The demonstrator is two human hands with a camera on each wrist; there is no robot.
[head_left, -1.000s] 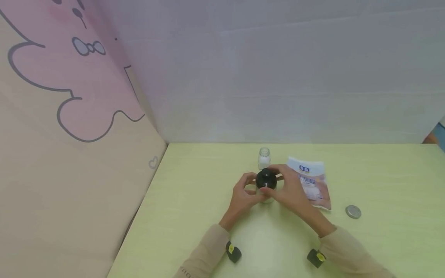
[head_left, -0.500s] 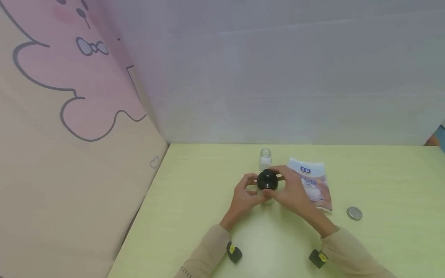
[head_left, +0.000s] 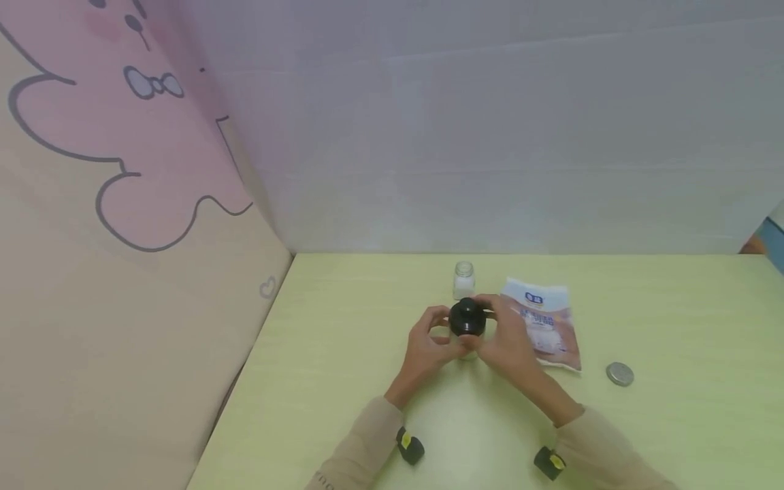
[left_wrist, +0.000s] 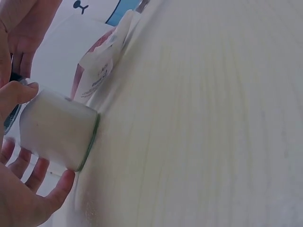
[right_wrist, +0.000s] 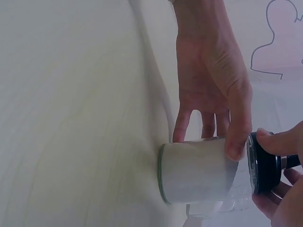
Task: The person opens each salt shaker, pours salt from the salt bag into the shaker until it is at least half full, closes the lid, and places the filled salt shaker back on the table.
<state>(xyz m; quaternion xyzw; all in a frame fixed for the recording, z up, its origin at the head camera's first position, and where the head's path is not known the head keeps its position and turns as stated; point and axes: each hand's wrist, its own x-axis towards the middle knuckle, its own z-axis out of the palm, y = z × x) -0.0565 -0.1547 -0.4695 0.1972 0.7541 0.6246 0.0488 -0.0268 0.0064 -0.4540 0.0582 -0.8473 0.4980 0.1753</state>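
Observation:
A clear glass jar (right_wrist: 196,170) filled with white stuff stands upright on the table. Its black lid (head_left: 467,317), which has a knob on top, sits at the mouth of the jar. My left hand (head_left: 429,350) holds the jar's body, thumb on the near side and fingers round the far side. With thumb and fingers, my right hand (head_left: 510,347) grips the rim of the lid. In the right wrist view a transparent band shows beneath the black part of the lid. Whether the lid is seated cannot be told.
Behind the jar stands a smaller open glass bottle (head_left: 464,282), partly filled with white stuff. A printed plastic packet (head_left: 545,327) lies to the right of my right hand. Farther right is a round silvery lid (head_left: 620,373). A pale wall borders the yellow table (head_left: 343,327).
My right hand and wrist have turned slightly and shifted a little to the left on the lid. My left hand keeps its hold on the jar. The head view has shifted slightly.

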